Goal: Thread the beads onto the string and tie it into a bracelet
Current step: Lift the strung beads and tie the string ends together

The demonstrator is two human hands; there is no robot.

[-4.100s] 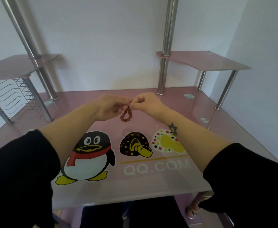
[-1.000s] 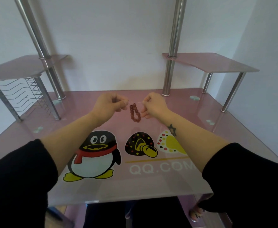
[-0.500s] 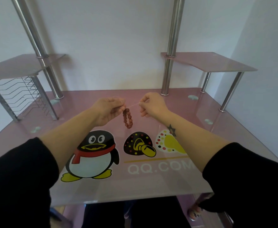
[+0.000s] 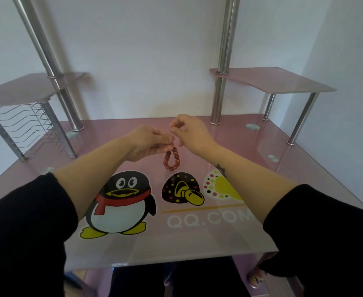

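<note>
Near the middle of the frame, the left hand (image 4: 148,142) pinches the top of a loop of red beads (image 4: 171,159). The loop hangs down above the pink counter (image 4: 251,142), just over the mushroom picture (image 4: 180,189). The right hand (image 4: 194,133) is just beside the left, a bit higher, its fingers (image 4: 173,130) curled close together. The string is too thin to see, so I cannot tell if they hold it.

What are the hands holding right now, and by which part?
The left hand pinches the red bead loop at its top. The right hand pinches just above, presumably the string, too thin to see.
</note>
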